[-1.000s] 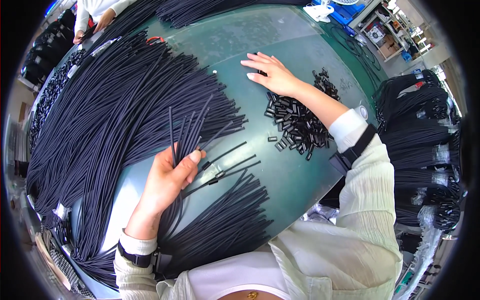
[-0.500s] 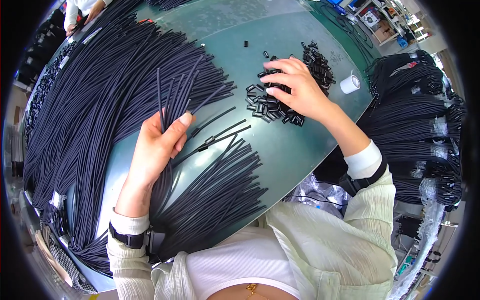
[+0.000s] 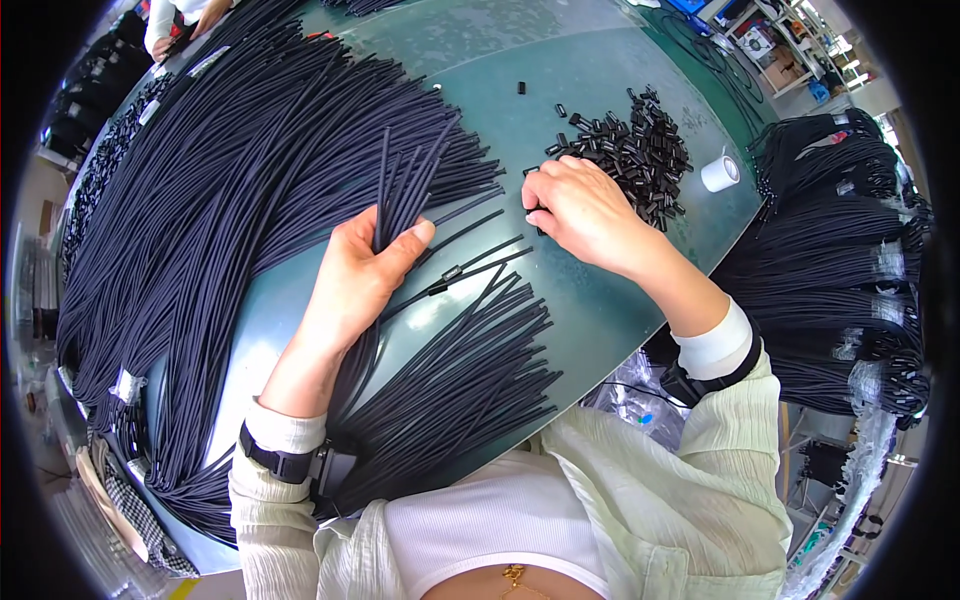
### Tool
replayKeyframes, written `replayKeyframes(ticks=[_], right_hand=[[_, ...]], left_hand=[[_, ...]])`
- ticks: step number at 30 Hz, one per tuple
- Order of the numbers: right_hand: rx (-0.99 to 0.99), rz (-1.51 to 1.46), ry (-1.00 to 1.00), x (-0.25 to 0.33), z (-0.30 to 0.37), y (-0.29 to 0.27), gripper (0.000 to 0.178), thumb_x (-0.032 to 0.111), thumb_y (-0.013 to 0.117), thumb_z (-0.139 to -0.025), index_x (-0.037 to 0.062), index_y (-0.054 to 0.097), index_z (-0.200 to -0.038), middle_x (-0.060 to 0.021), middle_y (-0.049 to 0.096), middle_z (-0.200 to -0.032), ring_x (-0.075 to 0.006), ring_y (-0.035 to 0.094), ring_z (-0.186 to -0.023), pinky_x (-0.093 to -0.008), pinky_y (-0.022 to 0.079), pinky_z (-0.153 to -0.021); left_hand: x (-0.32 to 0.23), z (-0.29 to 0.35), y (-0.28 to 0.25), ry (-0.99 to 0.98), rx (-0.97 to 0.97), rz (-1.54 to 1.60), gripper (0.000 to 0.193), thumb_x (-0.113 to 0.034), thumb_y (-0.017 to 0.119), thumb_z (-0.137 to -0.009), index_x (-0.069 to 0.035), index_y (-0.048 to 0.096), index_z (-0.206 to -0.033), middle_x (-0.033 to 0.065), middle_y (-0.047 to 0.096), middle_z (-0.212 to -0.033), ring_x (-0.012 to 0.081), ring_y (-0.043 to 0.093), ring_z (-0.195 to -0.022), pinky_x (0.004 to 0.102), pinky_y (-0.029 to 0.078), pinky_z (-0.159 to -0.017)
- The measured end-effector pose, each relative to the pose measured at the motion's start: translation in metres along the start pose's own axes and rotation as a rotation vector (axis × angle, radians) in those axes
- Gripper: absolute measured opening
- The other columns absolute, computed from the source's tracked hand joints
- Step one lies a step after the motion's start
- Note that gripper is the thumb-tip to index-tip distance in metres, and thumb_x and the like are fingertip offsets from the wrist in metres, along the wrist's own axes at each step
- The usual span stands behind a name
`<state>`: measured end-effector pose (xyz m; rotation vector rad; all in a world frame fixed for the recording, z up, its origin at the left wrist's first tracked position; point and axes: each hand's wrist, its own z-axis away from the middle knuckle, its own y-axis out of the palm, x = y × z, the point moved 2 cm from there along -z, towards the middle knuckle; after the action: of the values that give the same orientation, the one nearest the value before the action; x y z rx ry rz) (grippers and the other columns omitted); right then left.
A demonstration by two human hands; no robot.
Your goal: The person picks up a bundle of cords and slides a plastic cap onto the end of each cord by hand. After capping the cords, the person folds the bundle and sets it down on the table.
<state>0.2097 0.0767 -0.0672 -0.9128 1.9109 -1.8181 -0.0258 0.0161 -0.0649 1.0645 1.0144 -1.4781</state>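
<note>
My left hand (image 3: 368,275) is closed around several thin black cables (image 3: 405,185), their cut ends standing up past the thumb. Below and right of it, loose cables lie with small black sleeves (image 3: 447,281) threaded on them. My right hand (image 3: 583,208) is curled, fingertips drawn in toward the thumb at the near-left side of a pile of short black sleeves (image 3: 640,150). Dark sleeve pieces show at its fingertips; how many it holds is hidden by the fingers.
A thick bundle of black cables (image 3: 270,150) covers the table's left side. A smaller bundle (image 3: 470,350) lies nearer me. A white tape roll (image 3: 720,174) stands right of the sleeves. Wrapped cable bundles (image 3: 830,270) sit beyond the right edge. Another person's hand (image 3: 210,15) is at upper left.
My right hand has moved left and nearer, its spread fingers now curled in. The nearer sleeves are no longer in sight beside it. My left hand keeps its cables. The view has shifted slightly.
</note>
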Motion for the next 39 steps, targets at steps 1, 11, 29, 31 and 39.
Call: replayKeyframes(ticks=[1, 11, 29, 31, 39], right_hand=[[-0.006, -0.003, 0.000, 0.000, -0.002, -0.002, 0.012, 0.011, 0.067, -0.079, 0.0051, 0.059, -0.086, -0.0052, 0.059, -0.080, -0.0202, 0.056, -0.079, -0.0329, 0.045, -0.075], [-0.057, -1.358, 0.288, 0.016, 0.005, -0.014, 0.018, 0.011, 0.059, -0.090, 0.0002, 0.061, -0.104, -0.0040, 0.062, -0.085, -0.0093, 0.057, -0.071, -0.0237, 0.049, -0.067], [-0.369, -1.869, 0.327, 0.040, 0.012, 0.007, 0.011, 0.013, 0.053, -0.094, 0.0045, 0.054, -0.100, -0.0077, 0.063, -0.091, -0.0183, 0.065, -0.085, -0.0306, 0.055, -0.077], [-0.375, -1.891, 0.340, 0.041, 0.012, 0.008, 0.011, 0.013, 0.054, -0.094, 0.0046, 0.054, -0.100, -0.0074, 0.063, -0.091, -0.0180, 0.065, -0.084, -0.0303, 0.055, -0.076], [-0.438, -1.727, 0.357, 0.046, 0.016, 0.003, 0.010, 0.008, 0.059, -0.090, 0.0024, 0.055, -0.097, -0.0058, 0.061, -0.084, -0.0134, 0.062, -0.072, -0.0265, 0.052, -0.068]], left_hand=[[0.000, -0.001, 0.000, -0.007, 0.008, -0.001, 0.014, -0.018, 0.063, -0.089, -0.005, 0.060, -0.085, -0.0078, 0.052, -0.067, 0.0001, 0.040, -0.057, 0.0181, 0.033, -0.051], [-0.011, 0.012, 0.003, 0.039, 0.012, 0.038, 0.013, -0.015, 0.063, -0.090, -0.002, 0.061, -0.088, -0.0047, 0.059, -0.076, 0.0016, 0.048, -0.068, 0.0190, 0.041, -0.062], [-0.011, 0.016, 0.004, 0.103, -0.028, -0.014, 0.014, -0.015, 0.064, -0.089, -0.002, 0.061, -0.087, -0.0067, 0.055, -0.075, 0.0015, 0.045, -0.070, 0.0190, 0.039, -0.064], [-0.012, 0.016, 0.004, 0.103, -0.029, -0.019, 0.014, -0.015, 0.064, -0.089, -0.001, 0.061, -0.087, -0.0068, 0.054, -0.075, 0.0015, 0.045, -0.070, 0.0189, 0.039, -0.064], [-0.014, 0.020, 0.003, 0.155, -0.052, -0.110, 0.013, -0.014, 0.064, -0.089, -0.001, 0.061, -0.087, -0.0071, 0.054, -0.073, 0.0008, 0.044, -0.069, 0.0185, 0.040, -0.064]])
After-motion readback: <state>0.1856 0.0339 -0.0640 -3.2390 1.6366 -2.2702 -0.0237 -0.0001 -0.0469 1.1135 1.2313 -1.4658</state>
